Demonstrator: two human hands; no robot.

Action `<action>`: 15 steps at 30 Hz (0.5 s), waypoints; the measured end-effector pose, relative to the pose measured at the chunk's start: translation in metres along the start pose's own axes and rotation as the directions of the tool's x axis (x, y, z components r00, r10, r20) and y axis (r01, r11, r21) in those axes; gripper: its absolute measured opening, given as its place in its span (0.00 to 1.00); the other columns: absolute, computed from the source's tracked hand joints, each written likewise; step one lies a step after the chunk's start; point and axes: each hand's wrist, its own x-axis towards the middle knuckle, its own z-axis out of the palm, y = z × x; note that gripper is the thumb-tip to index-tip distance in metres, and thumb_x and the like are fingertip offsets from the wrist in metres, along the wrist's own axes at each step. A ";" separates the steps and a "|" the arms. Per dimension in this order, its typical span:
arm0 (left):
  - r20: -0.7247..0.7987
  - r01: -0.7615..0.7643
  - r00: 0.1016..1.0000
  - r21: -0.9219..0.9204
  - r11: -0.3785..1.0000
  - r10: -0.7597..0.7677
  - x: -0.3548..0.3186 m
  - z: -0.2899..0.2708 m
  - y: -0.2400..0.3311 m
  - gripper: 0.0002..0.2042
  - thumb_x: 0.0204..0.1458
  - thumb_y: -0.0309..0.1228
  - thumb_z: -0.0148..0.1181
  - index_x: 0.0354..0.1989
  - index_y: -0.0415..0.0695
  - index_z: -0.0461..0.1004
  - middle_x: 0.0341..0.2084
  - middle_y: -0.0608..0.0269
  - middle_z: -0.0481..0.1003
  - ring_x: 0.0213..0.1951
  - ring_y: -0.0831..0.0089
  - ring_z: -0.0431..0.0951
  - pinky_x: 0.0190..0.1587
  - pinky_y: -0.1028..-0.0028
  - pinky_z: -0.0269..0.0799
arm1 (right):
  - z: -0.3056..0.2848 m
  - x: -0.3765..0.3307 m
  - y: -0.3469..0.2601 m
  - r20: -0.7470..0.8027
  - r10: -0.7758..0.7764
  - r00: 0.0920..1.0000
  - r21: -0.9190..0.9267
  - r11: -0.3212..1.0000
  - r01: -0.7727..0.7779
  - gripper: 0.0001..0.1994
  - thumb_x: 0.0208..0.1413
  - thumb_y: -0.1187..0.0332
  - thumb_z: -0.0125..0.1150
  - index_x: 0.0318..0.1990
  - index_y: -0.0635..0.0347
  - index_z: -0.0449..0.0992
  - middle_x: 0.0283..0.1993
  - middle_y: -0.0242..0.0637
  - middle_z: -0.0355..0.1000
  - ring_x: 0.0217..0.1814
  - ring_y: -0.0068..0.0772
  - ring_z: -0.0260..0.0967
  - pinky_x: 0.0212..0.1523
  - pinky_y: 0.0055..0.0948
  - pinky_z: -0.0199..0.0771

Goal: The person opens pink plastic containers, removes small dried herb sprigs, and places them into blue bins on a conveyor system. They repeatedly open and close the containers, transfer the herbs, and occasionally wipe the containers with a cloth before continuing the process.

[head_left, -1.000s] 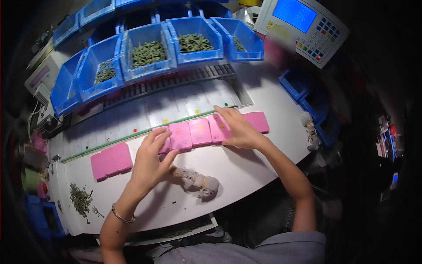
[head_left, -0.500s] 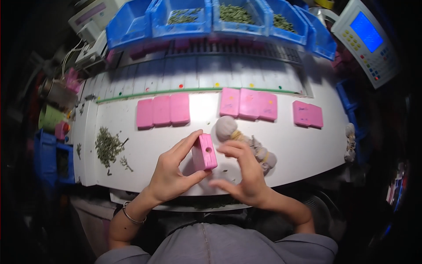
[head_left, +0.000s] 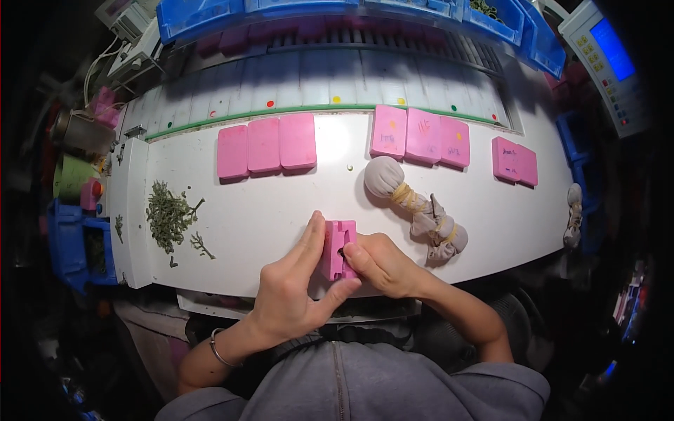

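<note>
Just above the table's near edge, a pink two-part rubber mold (head_left: 330, 252) stands on its narrow side between my hands. My left hand (head_left: 288, 298) clasps its left face, with straight fingers behind and the thumb at the near end. From the right, my right hand (head_left: 386, 265) grips the other half, its thumb pressed at the seam beside a dark hole. A gap shows between the halves. What lies inside the mold cannot be made out. Beyond my right hand lies a grey cloth pouch (head_left: 385, 177) tied with yellow bands, its knotted tail toward me.
Three pink molds (head_left: 263, 145) lie at the left, three marked ones (head_left: 423, 137) further right, and two more (head_left: 514, 161) at far right. Small green pieces (head_left: 168, 217) are heaped on the left. Blue bins (head_left: 302, 8) hang over the back; a control panel (head_left: 609, 52) stands right.
My right hand has closed in from the right and taken hold of the mold, which now shows a gap along its seam. The whole view has shifted slightly.
</note>
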 end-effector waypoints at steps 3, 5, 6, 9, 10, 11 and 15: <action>-0.107 -0.009 0.994 0.064 0.998 0.016 0.003 0.007 0.000 0.27 0.46 0.32 0.61 0.48 0.21 0.62 0.42 0.27 0.68 0.44 0.43 0.73 0.42 0.64 0.73 | 0.000 -0.001 0.005 0.015 -0.031 0.999 -0.003 1.000 0.031 0.19 0.64 0.59 0.33 0.35 0.65 0.67 0.25 0.45 0.67 0.28 0.45 0.66 0.34 0.34 0.65; -0.074 0.026 0.997 0.149 0.988 -0.015 0.004 0.007 0.001 0.19 0.47 0.31 0.59 0.40 0.25 0.66 0.32 0.33 0.71 0.34 0.47 0.76 0.32 0.65 0.74 | 0.004 0.001 0.007 -0.006 -0.071 0.997 -0.024 0.997 0.071 0.19 0.64 0.59 0.32 0.34 0.64 0.66 0.25 0.46 0.67 0.28 0.47 0.66 0.34 0.35 0.65; -0.002 0.061 0.998 0.207 0.976 -0.062 0.005 0.004 0.004 0.15 0.47 0.30 0.57 0.35 0.27 0.68 0.26 0.37 0.72 0.28 0.50 0.76 0.27 0.65 0.73 | 0.003 0.001 0.007 -0.003 -0.072 0.997 -0.032 0.997 0.071 0.19 0.64 0.59 0.32 0.34 0.64 0.67 0.25 0.46 0.67 0.28 0.47 0.66 0.34 0.35 0.65; 0.197 0.046 0.974 0.315 0.948 -0.113 0.013 -0.007 0.003 0.09 0.49 0.31 0.55 0.27 0.36 0.68 0.17 0.48 0.71 0.18 0.53 0.73 0.21 0.64 0.70 | 0.000 0.002 0.009 -0.006 -0.070 0.997 -0.028 0.997 0.070 0.20 0.63 0.59 0.32 0.35 0.65 0.68 0.26 0.46 0.68 0.28 0.47 0.65 0.34 0.35 0.65; 0.259 0.023 0.959 0.339 0.941 -0.117 0.016 -0.011 0.001 0.08 0.49 0.31 0.55 0.26 0.39 0.67 0.15 0.52 0.70 0.16 0.53 0.71 0.20 0.63 0.69 | 0.000 0.002 0.008 -0.012 -0.069 0.998 -0.009 0.998 0.069 0.20 0.63 0.58 0.32 0.35 0.65 0.68 0.26 0.46 0.68 0.28 0.46 0.65 0.34 0.35 0.65; 0.285 -0.009 0.955 0.303 0.953 -0.082 0.018 -0.011 -0.003 0.09 0.50 0.34 0.53 0.26 0.40 0.67 0.15 0.52 0.70 0.16 0.53 0.72 0.19 0.63 0.68 | 0.000 0.002 0.009 -0.018 -0.068 0.998 0.010 0.998 0.068 0.20 0.63 0.58 0.32 0.35 0.65 0.68 0.26 0.46 0.68 0.28 0.45 0.66 0.34 0.35 0.65; 0.348 -0.146 0.935 0.195 0.970 0.070 0.028 -0.010 -0.015 0.11 0.48 0.32 0.54 0.20 0.38 0.66 0.10 0.52 0.68 0.12 0.55 0.71 0.16 0.64 0.68 | -0.001 -0.002 0.012 -0.028 0.016 0.999 0.117 0.993 -0.013 0.21 0.61 0.56 0.38 0.34 0.66 0.70 0.24 0.42 0.69 0.26 0.36 0.66 0.31 0.31 0.66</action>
